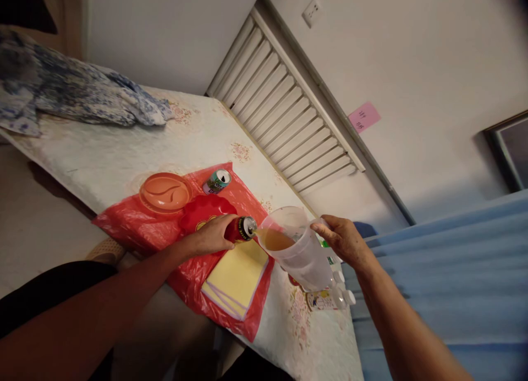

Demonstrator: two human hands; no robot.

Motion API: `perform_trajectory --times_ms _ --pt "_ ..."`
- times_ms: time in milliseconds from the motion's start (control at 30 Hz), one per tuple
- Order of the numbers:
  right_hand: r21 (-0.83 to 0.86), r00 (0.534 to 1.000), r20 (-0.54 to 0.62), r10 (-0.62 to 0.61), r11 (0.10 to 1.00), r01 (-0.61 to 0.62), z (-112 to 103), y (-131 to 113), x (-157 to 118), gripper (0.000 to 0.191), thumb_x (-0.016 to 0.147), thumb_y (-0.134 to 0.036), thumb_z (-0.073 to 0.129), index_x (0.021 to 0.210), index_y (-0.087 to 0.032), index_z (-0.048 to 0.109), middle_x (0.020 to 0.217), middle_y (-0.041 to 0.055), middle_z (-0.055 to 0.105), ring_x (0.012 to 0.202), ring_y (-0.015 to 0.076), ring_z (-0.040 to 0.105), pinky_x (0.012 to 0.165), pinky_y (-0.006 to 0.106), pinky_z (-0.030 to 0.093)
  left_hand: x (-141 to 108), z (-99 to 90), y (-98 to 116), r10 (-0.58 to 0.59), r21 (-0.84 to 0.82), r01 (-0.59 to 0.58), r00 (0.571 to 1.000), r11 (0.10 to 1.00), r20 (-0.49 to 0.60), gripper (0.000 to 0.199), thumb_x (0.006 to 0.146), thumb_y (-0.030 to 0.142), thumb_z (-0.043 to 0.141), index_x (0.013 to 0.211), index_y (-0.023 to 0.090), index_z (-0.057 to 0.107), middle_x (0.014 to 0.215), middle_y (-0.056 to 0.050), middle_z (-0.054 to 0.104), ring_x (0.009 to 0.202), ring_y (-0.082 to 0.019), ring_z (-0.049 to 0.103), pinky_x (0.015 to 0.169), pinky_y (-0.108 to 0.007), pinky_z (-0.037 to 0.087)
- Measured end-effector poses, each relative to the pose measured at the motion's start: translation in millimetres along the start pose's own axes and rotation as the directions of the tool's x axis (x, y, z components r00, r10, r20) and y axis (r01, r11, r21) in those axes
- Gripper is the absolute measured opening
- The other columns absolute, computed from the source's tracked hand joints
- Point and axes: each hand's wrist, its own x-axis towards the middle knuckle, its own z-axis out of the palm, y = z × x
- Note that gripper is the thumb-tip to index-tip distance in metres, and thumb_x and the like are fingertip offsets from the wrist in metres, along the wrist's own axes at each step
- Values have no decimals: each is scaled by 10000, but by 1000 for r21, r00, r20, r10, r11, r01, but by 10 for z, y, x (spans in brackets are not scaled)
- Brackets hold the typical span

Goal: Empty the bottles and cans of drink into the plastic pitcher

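My left hand (214, 233) is wrapped round a red and black drink can (243, 228), tilted so its opened top meets the rim of a pitcher. A thin yellowish stream runs from the can into the clear plastic pitcher (303, 263), which holds some amber liquid. My right hand (340, 235) grips the pitcher by its handle, and the pitcher leans toward the can. Below them lies a folded yellow cloth (239, 282) on a red plastic bag (181, 271). A red scalloped dish (208, 208) sits partly behind my left hand.
An orange round lid or dish (165, 193) and an opened green can (217, 181) stand on the bag. Plastic bottles (330, 299) are behind the pitcher. The flowered tablecloth (206, 136) carries a bundled patterned cloth (94, 92). A radiator (289, 100) lines the wall; a blue curtain (445, 271) hangs right.
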Motion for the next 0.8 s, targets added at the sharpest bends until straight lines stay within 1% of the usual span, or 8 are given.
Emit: perform_trajectory --times_ms 133,300,433,600,700,800 --pt "-17 1000 -2 3 1000 -3 -4 6 2 625 777 -800 488 574 -213 419 553 -48 338 536 107 308 479 241 251 5 6 -12 15 -12 -15 1000 1000 -5 607 642 263 719 1233 228 584 1253 -85 663 1169 -304 611 958 -384 490" --pt "-10 1000 -8 0 1000 0 16 25 3 612 782 -784 500 578 -210 444 555 -44 360 544 111 319 489 245 272 6 5 -19 18 -14 -18 1000 1000 4 610 640 243 719 1233 221 579 1275 -91 651 1175 -303 602 990 -387 472" --pt "11 1000 -24 4 1000 -4 50 49 0 592 789 -756 520 575 -208 453 542 -41 372 531 110 315 471 242 264 1 2 -16 4 -14 -4 1000 1000 7 612 639 247 722 1234 225 578 1280 -95 647 1176 -311 596 993 -395 467" --pt "99 998 -53 32 995 -26 142 119 -24 549 796 -698 548 567 -214 428 528 -45 361 510 104 312 464 235 246 -7 -18 -6 -7 -37 8 1000 999 17 638 628 242 718 1247 224 567 1255 -81 657 1163 -302 603 963 -379 479" --pt "170 997 -64 46 985 -34 239 191 -54 513 800 -660 557 577 -214 441 535 -44 368 513 105 325 471 233 260 -12 -40 13 0 -61 2 1000 998 21 621 623 227 709 1230 215 579 1239 -76 665 1138 -294 617 945 -365 486" --pt "262 994 -100 52 965 -24 348 285 -74 488 808 -635 557 582 -217 444 528 -44 382 503 106 330 464 231 277 -18 -58 41 -2 -69 4 1000 998 27 598 616 217 708 1204 214 598 1228 -69 673 1121 -296 626 934 -366 492"
